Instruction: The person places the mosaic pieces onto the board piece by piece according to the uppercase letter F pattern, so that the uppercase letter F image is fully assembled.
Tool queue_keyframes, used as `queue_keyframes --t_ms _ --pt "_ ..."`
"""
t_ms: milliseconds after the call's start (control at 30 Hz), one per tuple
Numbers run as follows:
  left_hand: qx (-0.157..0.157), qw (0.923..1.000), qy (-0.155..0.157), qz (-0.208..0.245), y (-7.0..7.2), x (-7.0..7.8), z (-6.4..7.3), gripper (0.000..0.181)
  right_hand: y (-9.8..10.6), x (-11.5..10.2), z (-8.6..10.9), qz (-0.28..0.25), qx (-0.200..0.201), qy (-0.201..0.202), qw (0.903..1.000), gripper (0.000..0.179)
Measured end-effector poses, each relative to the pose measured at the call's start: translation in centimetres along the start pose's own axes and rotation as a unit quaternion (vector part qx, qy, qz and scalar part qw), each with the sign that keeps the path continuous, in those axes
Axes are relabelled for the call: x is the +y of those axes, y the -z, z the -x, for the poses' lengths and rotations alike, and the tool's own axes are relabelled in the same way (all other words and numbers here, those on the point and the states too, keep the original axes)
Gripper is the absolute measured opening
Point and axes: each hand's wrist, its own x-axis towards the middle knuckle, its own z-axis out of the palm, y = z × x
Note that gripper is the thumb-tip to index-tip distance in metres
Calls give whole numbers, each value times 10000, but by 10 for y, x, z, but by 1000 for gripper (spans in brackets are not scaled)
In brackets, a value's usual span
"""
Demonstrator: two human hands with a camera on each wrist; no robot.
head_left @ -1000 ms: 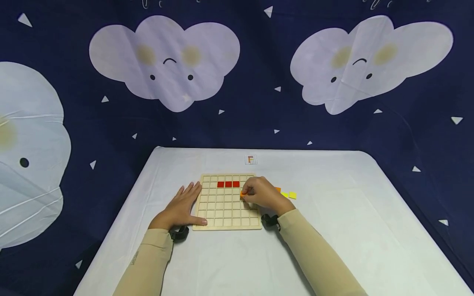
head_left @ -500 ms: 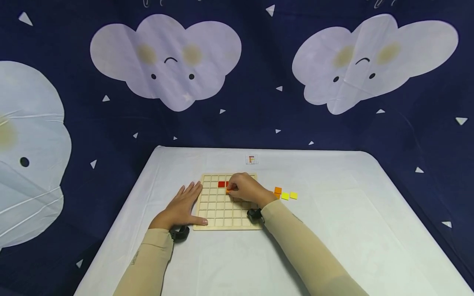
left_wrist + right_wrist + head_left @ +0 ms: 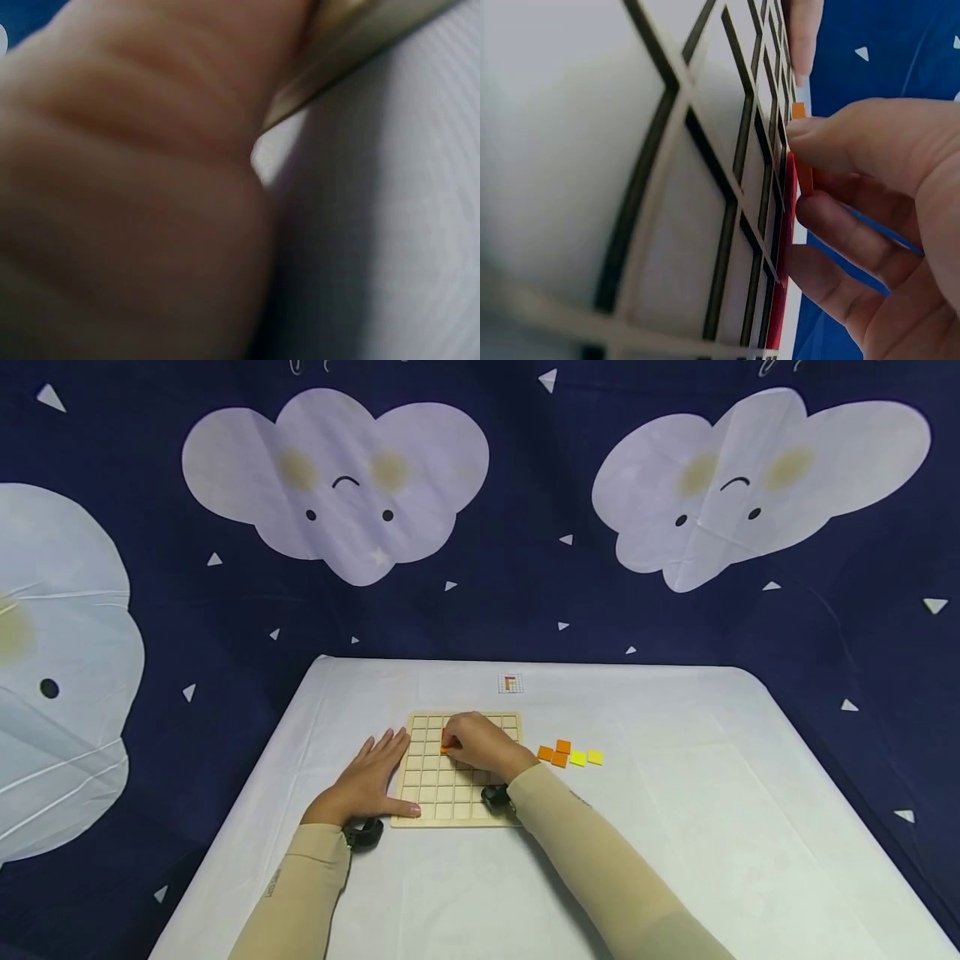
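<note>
My right hand [image 3: 483, 745] pinches an orange square tile [image 3: 805, 178] between thumb and fingers, close over the wooden grid board [image 3: 444, 794]. In the right wrist view the tile stands on edge beside the row of red tiles [image 3: 778, 315]. The head view shows only a sliver of red, since the right hand covers the rest of that row. With fingers spread, my left hand [image 3: 365, 778] rests at the board's left edge, its thumb on the front left corner. Close up in the left wrist view, part of the left hand [image 3: 142, 195] fills the frame beside the board's edge.
Right of the board lie three loose orange tiles [image 3: 545, 753] and two yellow tiles [image 3: 577, 758]. A small printed card [image 3: 511, 683] with a coloured grid pattern lies behind the board. A white cloth [image 3: 720, 810] covers the table, and a dark blue cloud-print curtain [image 3: 525, 602] hangs behind.
My right hand has moved left across the board with the orange tile, from right of the red row to its left end. The left hand stays in place.
</note>
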Motion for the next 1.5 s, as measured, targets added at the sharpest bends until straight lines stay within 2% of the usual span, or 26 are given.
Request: queue_keyframes --t_ms 200,600,767,933,1133,1300,1500 --pt "25 10000 -41 -45 0 0 0 139 -3 -2 -4 155 -39 -201 9997 5" --pt "38 10000 -31 -43 -1 0 0 138 -5 -1 -2 286 16 4 9996 5" --pt "62 9999 -81 -57 -3 0 0 140 0 3 5 36 153 118 9998 7" --pt "49 9999 -62 -77 -3 -1 0 139 11 10 15 -289 368 -49 9989 10" --pt "91 9999 -56 -129 -3 -1 0 140 13 12 19 -360 194 113 9991 14" --pt "99 9999 -84 -94 -3 -2 0 140 6 7 15 -125 -31 352 9993 16" --pt "74 10000 -21 -51 -3 1 0 141 4 4 13 8 -141 245 9996 14"
